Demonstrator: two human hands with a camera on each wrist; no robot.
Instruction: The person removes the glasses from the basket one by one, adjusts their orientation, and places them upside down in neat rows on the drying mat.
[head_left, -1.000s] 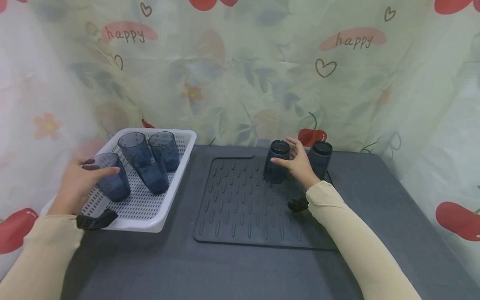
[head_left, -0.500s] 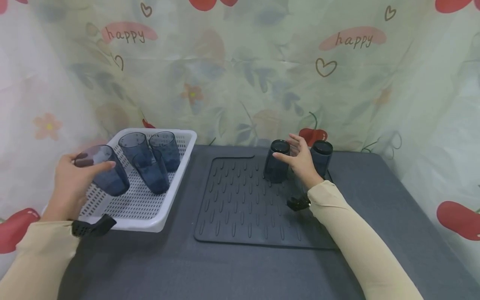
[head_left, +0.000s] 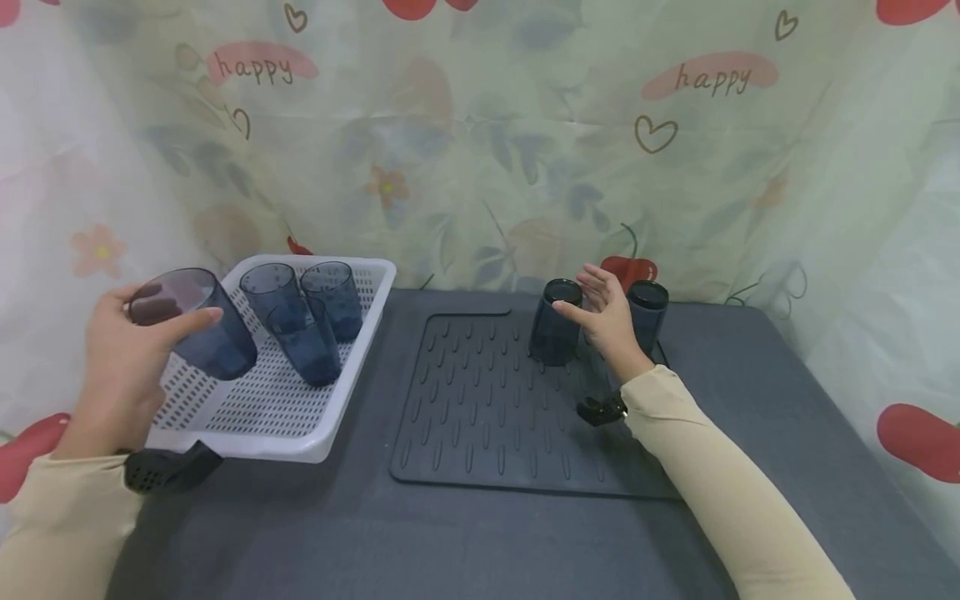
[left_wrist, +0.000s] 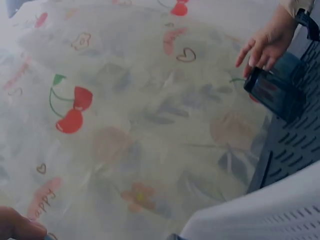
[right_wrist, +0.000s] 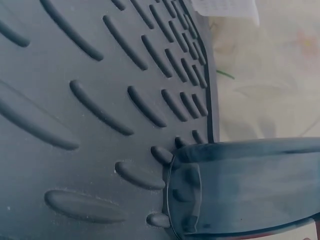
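My left hand (head_left: pixel 123 358) grips a tilted blue-tinted drinking glass (head_left: pixel 225 337) near its rim, held over the left part of a white plastic basket (head_left: pixel 359 358). In the left wrist view only a bit of that hand shows, at the lower left corner. Three more such glasses stand in the basket, among them a front one (head_left: pixel 309 354) leaning to one side. My right hand (head_left: pixel 611 329), fingers spread and relaxed, is beside an upside-down glass (head_left: pixel 551 333) on a dark ridged drying mat (head_left: pixel 465 400). Its thumb overlaps that glass in the head view. The right wrist view shows the glass (right_wrist: pixel 245 185) mouth down on the mat.
A second upside-down glass (head_left: pixel 648 312) stands on the mat's back right, partly behind my right hand. The table has a dark grey cover (head_left: pixel 450 542). A patterned curtain (head_left: pixel 480 183) closes off the back and sides.
My left hand has lifted its glass up and to the left, tilting it more. The right hand has drawn slightly right, away from the upside-down glass, which stays in place.
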